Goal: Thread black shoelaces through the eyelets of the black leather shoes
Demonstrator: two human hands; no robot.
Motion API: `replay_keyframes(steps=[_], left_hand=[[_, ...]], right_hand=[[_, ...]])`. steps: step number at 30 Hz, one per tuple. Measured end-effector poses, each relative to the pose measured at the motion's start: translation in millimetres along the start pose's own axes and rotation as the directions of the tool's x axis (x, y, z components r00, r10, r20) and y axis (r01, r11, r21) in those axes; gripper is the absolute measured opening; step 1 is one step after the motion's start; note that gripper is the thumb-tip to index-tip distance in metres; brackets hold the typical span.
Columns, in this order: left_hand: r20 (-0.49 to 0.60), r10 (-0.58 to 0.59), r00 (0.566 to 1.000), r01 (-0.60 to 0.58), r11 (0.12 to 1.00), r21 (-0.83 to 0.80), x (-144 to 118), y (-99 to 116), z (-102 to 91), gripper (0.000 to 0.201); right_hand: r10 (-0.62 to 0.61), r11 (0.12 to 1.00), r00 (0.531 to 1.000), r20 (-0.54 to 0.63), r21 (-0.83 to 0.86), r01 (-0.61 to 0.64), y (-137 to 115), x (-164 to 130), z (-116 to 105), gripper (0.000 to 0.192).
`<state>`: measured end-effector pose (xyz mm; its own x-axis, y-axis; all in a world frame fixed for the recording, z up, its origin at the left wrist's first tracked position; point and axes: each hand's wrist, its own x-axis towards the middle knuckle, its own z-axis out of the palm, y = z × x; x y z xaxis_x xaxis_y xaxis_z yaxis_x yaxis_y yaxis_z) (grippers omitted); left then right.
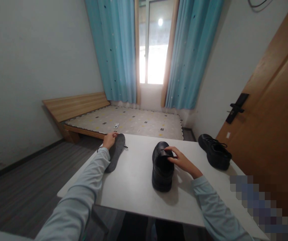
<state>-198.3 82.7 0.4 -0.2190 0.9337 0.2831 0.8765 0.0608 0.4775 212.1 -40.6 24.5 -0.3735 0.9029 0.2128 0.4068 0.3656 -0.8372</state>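
Note:
A black shoe stands in the middle of the white table, toe pointing away from me. My right hand pinches the shoe's tongue at the opening. A dark grey insole lies flat near the table's far left corner. My left hand rests on the insole's far end, fingers curled over its tip. A second black shoe sits on its own at the table's far right edge, away from both hands.
A low wooden bed with a patterned mattress stands beyond the table, with a small white remote on it. Blue curtains frame a bright window. A wooden door is close on the right. Dark floor lies to the left.

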Motion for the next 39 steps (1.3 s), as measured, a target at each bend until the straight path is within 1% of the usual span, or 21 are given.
replay_keyframes(steps=[4, 9, 13, 15, 17, 20, 21, 22, 23, 25, 27, 29, 31, 32, 34, 35, 36, 38, 39], left_hand=[[0.013, 0.007, 1.000, -0.008, 0.999, 0.031, 3.6, -2.3, -3.4, 0.034], [0.067, -0.023, 0.998, 0.018, 0.997, 0.071, 5.0, -3.4, -11.5, 0.036], [0.109, -0.032, 0.993, 0.024, 0.997, 0.079, 3.7, 3.9, -17.2, 0.037], [0.117, -0.024, 0.993, 0.016, 0.997, 0.073, 2.9, 13.7, -21.0, 0.041], [0.128, 0.008, 0.992, -0.015, 0.998, 0.053, 0.4, 29.9, -25.5, 0.042], [0.170, 0.102, 0.980, -0.104, 0.995, 0.002, -12.9, 67.3, -33.2, 0.035], [0.199, 0.169, 0.965, -0.166, 0.986, -0.035, -21.3, 82.8, -35.8, 0.032], [0.238, 0.284, 0.929, -0.266, 0.958, -0.104, -32.0, 99.3, -38.6, 0.030], [0.258, 0.383, 0.887, -0.349, 0.922, -0.169, -44.7, 116.2, -41.5, 0.029], [0.282, 0.537, 0.795, -0.477, 0.841, -0.257, -74.8, 149.1, -47.5, 0.026], [0.256, 0.666, 0.701, -0.610, 0.745, -0.269, -107.9, 177.3, -52.7, 0.026], [0.258, 0.738, 0.624, -0.711, 0.673, -0.205, -139.9, 197.8, -54.7, 0.028], [0.300, 0.775, 0.556, -0.781, 0.611, -0.131, -168.0, 209.8, -50.5, 0.032], [0.319, 0.783, 0.534, -0.801, 0.589, -0.105, -180.1, 212.9, -45.7, 0.037], [0.358, 0.782, 0.510, -0.822, 0.566, -0.065, -200.0, 215.2, -31.7, 0.045], [0.371, 0.773, 0.514, -0.823, 0.567, -0.041, -208.0, 215.2, -23.7, 0.045], [0.382, 0.757, 0.531, -0.816, 0.578, -0.009, -214.6, 215.0, -16.0, 0.043], [0.364, 0.716, 0.596, -0.778, 0.627, 0.042, -224.3, 214.9, -3.9, 0.042], [0.360, 0.704, 0.612, -0.765, 0.642, 0.044, -227.6, 215.1, -0.2, 0.040]], right_hand=[[-0.001, 1.000, 1.000, -0.011, 0.003, 0.001, -2.5, -0.3, -0.1, 0.040], [0.000, 1.000, 1.000, -0.005, -0.009, 0.000, -6.2, -0.7, -0.6, 0.039], [-0.003, 1.000, 1.000, -0.008, -0.006, 0.003, -3.5, 0.0, -0.1, 0.038], [-0.004, 1.000, 1.000, -0.008, -0.007, 0.004, -1.9, 0.5, 0.4, 0.039], [-0.007, 1.000, 1.000, -0.011, -0.014, 0.007, -1.3, 1.0, 0.9, 0.039], [-0.008, 1.000, 1.000, -0.018, -0.024, 0.007, -1.8, 1.3, 1.0, 0.039], [-0.006, 1.000, 1.000, -0.017, -0.024, 0.006, -2.0, 1.2, 1.0, 0.039], [-0.005, 1.000, 1.000, -0.016, -0.023, 0.005, -2.0, 1.2, 1.0, 0.039], [-0.005, 1.000, 1.000, -0.016, -0.020, 0.004, -1.8, 1.1, 1.0, 0.039], [-0.009, 1.000, 1.000, -0.018, -0.013, 0.009, -0.4, 1.1, 1.1, 0.039], [-0.024, 1.000, 1.000, -0.019, -0.005, 0.024, 1.9, 1.4, 1.5, 0.038], [-0.037, 0.999, 0.999, -0.019, -0.005, 0.037, 4.4, 1.9, 2.0, 0.038], [-0.040, 0.999, 0.999, -0.025, -0.010, 0.040, 6.1, 2.3, 2.6, 0.039], [-0.038, 0.999, 0.999, -0.030, -0.013, 0.038, 6.6, 2.4, 2.9, 0.038], [-0.034, 0.999, 0.999, -0.041, -0.014, 0.034, 6.8, 2.4, 3.4, 0.037], [-0.034, 0.999, 0.998, -0.045, -0.013, 0.033, 6.7, 2.2, 3.4, 0.037], [-0.034, 0.999, 0.998, -0.048, -0.013, 0.034, 6.3, 2.0, 3.4, 0.036], [-0.037, 0.999, 0.998, -0.050, -0.011, 0.037, 5.4, 1.7, 3.0, 0.035], [-0.041, 0.999, 0.998, -0.050, -0.008, 0.041, 4.9, 1.5, 2.7, 0.035]])
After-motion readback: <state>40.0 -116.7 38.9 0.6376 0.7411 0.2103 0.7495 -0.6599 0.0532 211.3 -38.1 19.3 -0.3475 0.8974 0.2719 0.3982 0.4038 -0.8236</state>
